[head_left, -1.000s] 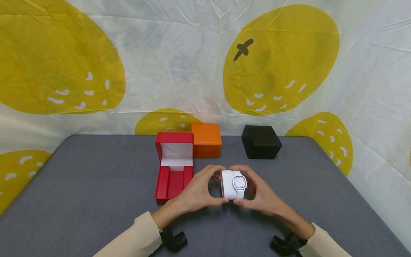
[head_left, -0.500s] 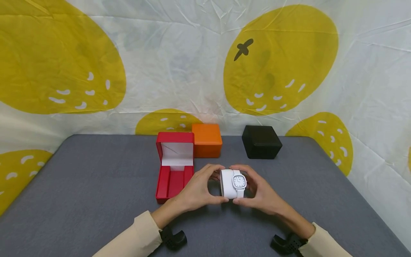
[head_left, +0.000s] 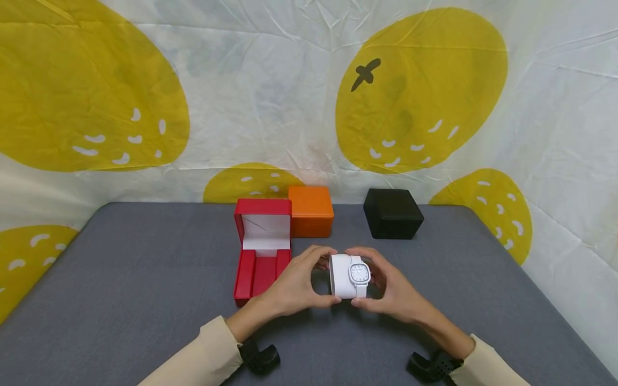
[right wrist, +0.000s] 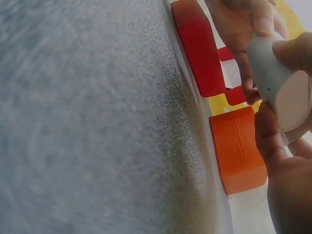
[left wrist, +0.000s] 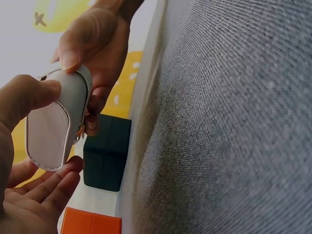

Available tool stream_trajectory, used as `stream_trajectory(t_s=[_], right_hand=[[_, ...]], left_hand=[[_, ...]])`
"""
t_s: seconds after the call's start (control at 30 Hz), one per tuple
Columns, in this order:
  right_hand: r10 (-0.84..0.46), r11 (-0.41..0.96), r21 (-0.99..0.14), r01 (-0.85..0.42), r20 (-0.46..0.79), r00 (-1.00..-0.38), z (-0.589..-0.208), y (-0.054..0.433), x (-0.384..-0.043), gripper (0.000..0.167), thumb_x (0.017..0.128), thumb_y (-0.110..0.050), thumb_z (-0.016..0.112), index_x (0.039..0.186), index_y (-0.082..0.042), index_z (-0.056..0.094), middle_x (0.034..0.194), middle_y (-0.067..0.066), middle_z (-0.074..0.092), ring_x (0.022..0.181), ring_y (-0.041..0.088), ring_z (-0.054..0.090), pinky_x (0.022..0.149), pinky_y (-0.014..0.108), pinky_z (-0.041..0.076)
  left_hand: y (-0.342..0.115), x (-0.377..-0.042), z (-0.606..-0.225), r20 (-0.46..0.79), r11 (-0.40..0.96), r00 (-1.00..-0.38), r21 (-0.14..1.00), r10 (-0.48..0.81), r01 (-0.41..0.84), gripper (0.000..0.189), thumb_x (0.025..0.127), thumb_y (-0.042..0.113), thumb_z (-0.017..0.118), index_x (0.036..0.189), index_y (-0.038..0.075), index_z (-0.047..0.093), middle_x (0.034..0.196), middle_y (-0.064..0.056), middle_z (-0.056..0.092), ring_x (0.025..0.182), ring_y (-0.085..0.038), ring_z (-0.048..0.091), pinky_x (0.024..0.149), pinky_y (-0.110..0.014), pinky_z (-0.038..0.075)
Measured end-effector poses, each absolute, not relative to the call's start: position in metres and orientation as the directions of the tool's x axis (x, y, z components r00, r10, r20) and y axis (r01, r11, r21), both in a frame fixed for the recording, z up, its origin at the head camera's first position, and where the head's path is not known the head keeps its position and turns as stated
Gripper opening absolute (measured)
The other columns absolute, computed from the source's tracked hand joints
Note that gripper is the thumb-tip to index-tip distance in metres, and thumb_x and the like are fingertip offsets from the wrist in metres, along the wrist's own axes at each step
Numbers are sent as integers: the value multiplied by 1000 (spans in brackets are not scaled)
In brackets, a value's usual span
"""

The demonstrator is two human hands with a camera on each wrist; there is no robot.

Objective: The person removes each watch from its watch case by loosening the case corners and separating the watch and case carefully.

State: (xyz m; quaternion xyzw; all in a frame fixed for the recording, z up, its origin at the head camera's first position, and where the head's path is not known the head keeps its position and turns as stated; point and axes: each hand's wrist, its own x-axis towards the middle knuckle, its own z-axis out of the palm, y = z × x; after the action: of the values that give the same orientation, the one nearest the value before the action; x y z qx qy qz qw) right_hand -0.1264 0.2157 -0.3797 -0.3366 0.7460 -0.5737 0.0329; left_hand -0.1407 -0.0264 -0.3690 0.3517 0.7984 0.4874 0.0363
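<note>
A white wristwatch (head_left: 359, 273) with a squarish face is wrapped round a white watch cushion (head_left: 340, 276), its face turned up toward the head camera. My left hand (head_left: 299, 281) holds the cushion's left part, thumb at the near side and fingers at the far side. On the watch side, my right hand (head_left: 393, 284) grips in the same way. In the left wrist view the cushion's flat stitched end (left wrist: 48, 126) shows between left thumb and fingers. Left of the hands stands a red watch box (head_left: 245, 273), lid up, with a white lid lining; my left wrist overlaps its near corner.
Behind the red box sits a closed orange box (head_left: 310, 212). A closed black box (head_left: 393, 213) stands at the back right. All rest on a grey cloth-covered table (head_left: 145, 279), and a white curtain with yellow shapes (head_left: 270, 96) hangs behind it.
The left thumb and fingertips have shifted very slightly left, and the gap between the two thumbs is a little wider. The cushion has edged left a touch; the boxes have stayed put.
</note>
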Motion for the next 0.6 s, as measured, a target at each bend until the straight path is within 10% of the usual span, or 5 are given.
stream_trajectory(t_s=[0.6], right_hand=[[-544,65,-911,-406,309,-780,-375,222,-130,78,73,9,78,139,-2,37,143,18,35,115,28,49,88,30,49]], left_hand=[[-30,-144,-369,266,266,-770,832,580,487,73,71,19,84,132,8,46,120,2,52,103,-15,56,92,-33,49]])
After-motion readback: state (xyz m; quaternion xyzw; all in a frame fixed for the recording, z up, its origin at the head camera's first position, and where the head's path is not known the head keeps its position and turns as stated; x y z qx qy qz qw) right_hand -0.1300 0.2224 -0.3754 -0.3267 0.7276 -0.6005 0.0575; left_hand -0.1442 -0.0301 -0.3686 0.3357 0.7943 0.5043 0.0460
